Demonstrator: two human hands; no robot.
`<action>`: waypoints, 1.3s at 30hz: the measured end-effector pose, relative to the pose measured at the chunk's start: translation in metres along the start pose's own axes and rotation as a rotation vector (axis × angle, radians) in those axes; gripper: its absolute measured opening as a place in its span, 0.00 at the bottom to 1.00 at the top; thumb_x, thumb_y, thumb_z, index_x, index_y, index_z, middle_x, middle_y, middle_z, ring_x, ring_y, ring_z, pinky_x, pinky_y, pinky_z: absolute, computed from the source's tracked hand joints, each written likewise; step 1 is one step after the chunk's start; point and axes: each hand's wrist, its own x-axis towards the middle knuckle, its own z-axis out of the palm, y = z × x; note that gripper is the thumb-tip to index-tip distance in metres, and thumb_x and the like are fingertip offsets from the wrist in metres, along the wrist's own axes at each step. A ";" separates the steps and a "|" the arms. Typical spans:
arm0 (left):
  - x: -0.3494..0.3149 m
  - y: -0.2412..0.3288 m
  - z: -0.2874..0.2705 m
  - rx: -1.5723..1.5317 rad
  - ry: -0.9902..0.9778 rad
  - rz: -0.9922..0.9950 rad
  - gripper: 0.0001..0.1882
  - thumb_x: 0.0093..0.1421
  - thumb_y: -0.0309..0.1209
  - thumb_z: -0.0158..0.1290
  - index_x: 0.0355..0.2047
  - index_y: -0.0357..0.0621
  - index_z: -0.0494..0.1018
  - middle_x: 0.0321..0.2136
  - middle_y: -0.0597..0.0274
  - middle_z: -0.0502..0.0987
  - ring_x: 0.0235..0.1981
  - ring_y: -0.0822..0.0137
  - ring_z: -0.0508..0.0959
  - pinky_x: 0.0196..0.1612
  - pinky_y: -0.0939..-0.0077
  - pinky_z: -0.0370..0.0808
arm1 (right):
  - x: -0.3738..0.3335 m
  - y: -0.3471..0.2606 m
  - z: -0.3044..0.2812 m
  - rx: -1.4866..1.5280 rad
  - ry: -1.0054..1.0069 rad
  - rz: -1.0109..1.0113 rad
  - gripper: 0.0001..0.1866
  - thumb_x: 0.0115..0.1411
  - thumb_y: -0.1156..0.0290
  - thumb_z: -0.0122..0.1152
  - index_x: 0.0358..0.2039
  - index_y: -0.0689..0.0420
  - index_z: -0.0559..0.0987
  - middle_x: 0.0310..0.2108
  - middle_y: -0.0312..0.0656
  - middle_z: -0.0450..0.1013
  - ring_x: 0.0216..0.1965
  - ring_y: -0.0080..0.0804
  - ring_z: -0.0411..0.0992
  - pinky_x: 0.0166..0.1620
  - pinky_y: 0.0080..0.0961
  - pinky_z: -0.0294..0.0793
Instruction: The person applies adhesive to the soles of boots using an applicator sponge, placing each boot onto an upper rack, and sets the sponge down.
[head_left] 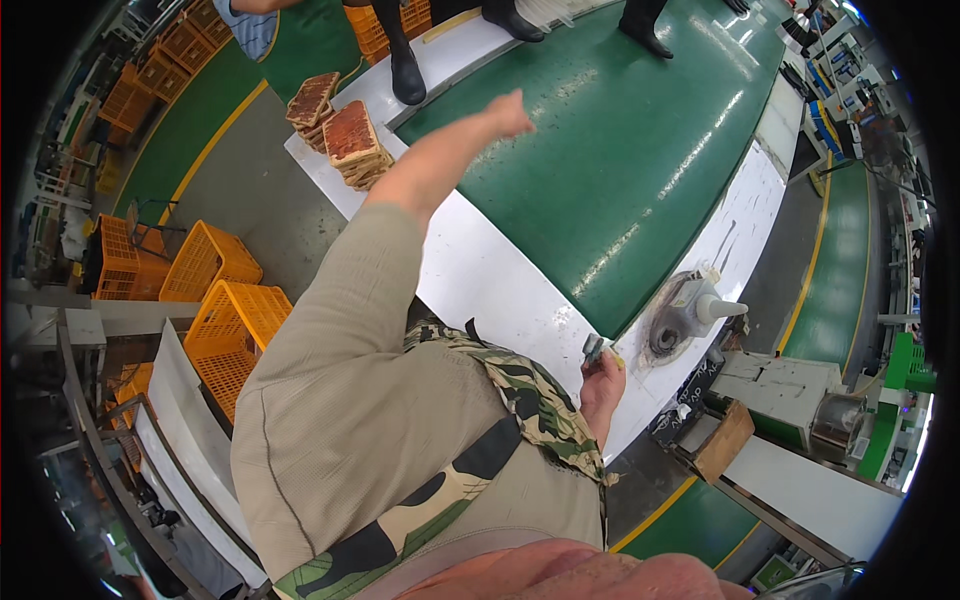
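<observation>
My left arm reaches across the white table edge [480, 270], and my left hand [510, 114] hangs over the green conveyor belt [620, 170]. Its fingertips look a little apart, and nothing shows in them. Low at my right side, my right hand [602, 385] is closed around a small grey piece [593, 348]; a bit of yellow shows beside its fingers. A whitish plastic bottle with a cone nozzle [690, 308] stands beyond that hand, on a stained patch of the right-hand ledge [745, 215].
Stacked flat square pads with reddish-brown tops [352, 135] sit on the left ledge. Orange crates [235, 335] stand on the floor at left. Another person's dark boots [405, 75] are at the far edge. A brown cardboard piece [724, 440] lies near the machine at right.
</observation>
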 end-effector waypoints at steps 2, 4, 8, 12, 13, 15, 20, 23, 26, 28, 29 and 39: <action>0.035 0.008 -0.036 0.195 0.111 -0.017 0.44 0.45 0.41 0.68 0.57 0.34 0.59 0.41 0.44 0.79 0.37 0.54 0.82 0.43 0.61 0.78 | 0.000 -0.001 -0.008 0.019 0.000 0.001 0.07 0.58 0.73 0.62 0.36 0.56 0.74 0.30 0.39 0.76 0.27 0.29 0.73 0.29 0.27 0.74; 0.058 0.016 -0.060 0.317 0.110 -0.044 0.46 0.44 0.46 0.68 0.55 0.33 0.60 0.47 0.40 0.76 0.51 0.46 0.76 0.53 0.56 0.73 | -0.001 0.000 -0.012 0.049 0.034 -0.011 0.06 0.58 0.73 0.62 0.33 0.56 0.74 0.28 0.39 0.76 0.26 0.31 0.74 0.29 0.29 0.74; 0.082 0.040 -0.070 0.438 0.082 -0.081 0.45 0.45 0.45 0.68 0.55 0.32 0.59 0.47 0.42 0.76 0.51 0.46 0.76 0.53 0.56 0.73 | -0.005 0.000 -0.017 0.057 0.061 -0.018 0.05 0.58 0.73 0.62 0.32 0.55 0.74 0.27 0.39 0.76 0.24 0.31 0.73 0.28 0.28 0.74; 0.091 0.044 -0.071 0.412 0.061 -0.121 0.44 0.45 0.45 0.68 0.55 0.32 0.59 0.47 0.42 0.76 0.51 0.46 0.75 0.54 0.56 0.72 | -0.003 0.003 -0.015 0.073 0.099 -0.018 0.05 0.58 0.73 0.61 0.32 0.56 0.74 0.26 0.39 0.76 0.23 0.30 0.73 0.28 0.27 0.74; 0.092 0.041 -0.072 0.411 0.068 -0.127 0.44 0.45 0.44 0.68 0.55 0.32 0.59 0.47 0.42 0.76 0.52 0.46 0.75 0.54 0.56 0.72 | -0.002 0.004 -0.014 0.071 0.088 -0.017 0.05 0.58 0.73 0.61 0.32 0.56 0.74 0.26 0.40 0.76 0.23 0.30 0.73 0.27 0.27 0.73; 0.094 0.049 -0.069 0.413 0.067 -0.111 0.44 0.45 0.44 0.68 0.55 0.32 0.60 0.47 0.42 0.76 0.52 0.46 0.75 0.54 0.56 0.72 | 0.000 0.006 -0.017 0.083 0.097 -0.023 0.04 0.58 0.73 0.61 0.32 0.56 0.74 0.26 0.40 0.76 0.23 0.30 0.73 0.27 0.26 0.73; 0.099 0.041 -0.081 0.450 0.103 -0.140 0.44 0.45 0.44 0.69 0.55 0.33 0.60 0.47 0.43 0.76 0.52 0.46 0.75 0.55 0.55 0.71 | 0.001 0.004 -0.010 0.088 0.106 -0.025 0.04 0.59 0.74 0.61 0.32 0.56 0.74 0.26 0.40 0.76 0.23 0.30 0.73 0.27 0.26 0.73; 0.100 0.049 -0.087 0.459 0.055 -0.157 0.42 0.47 0.42 0.68 0.55 0.30 0.65 0.51 0.43 0.75 0.54 0.48 0.75 0.56 0.58 0.71 | 0.002 0.005 -0.013 0.077 0.103 -0.027 0.04 0.58 0.74 0.61 0.31 0.56 0.74 0.27 0.40 0.76 0.23 0.30 0.73 0.28 0.27 0.73; 0.096 0.057 -0.091 0.474 -0.016 -0.113 0.41 0.47 0.42 0.68 0.55 0.31 0.65 0.51 0.44 0.75 0.54 0.48 0.74 0.56 0.57 0.71 | -0.001 0.005 -0.012 0.087 0.124 -0.023 0.04 0.58 0.74 0.61 0.31 0.56 0.74 0.27 0.40 0.76 0.23 0.31 0.73 0.28 0.27 0.74; 0.097 0.049 -0.093 0.460 0.021 -0.132 0.41 0.47 0.42 0.68 0.56 0.32 0.65 0.51 0.44 0.75 0.54 0.48 0.74 0.56 0.57 0.71 | 0.000 0.007 -0.011 0.082 0.102 -0.034 0.04 0.58 0.74 0.61 0.31 0.56 0.74 0.26 0.40 0.76 0.23 0.31 0.73 0.28 0.28 0.73; 0.097 0.048 -0.092 0.446 0.053 -0.145 0.41 0.47 0.42 0.68 0.56 0.32 0.65 0.51 0.44 0.75 0.54 0.48 0.74 0.56 0.58 0.71 | 0.000 0.007 -0.010 0.082 0.103 -0.034 0.04 0.58 0.74 0.61 0.31 0.56 0.74 0.26 0.40 0.76 0.23 0.31 0.73 0.28 0.28 0.73; 0.059 0.041 -0.050 0.424 -0.012 0.113 0.37 0.43 0.41 0.69 0.49 0.38 0.65 0.43 0.45 0.78 0.47 0.46 0.77 0.50 0.55 0.74 | -0.007 0.008 -0.008 0.081 0.082 -0.047 0.04 0.58 0.73 0.61 0.31 0.56 0.74 0.26 0.40 0.76 0.23 0.31 0.73 0.28 0.27 0.73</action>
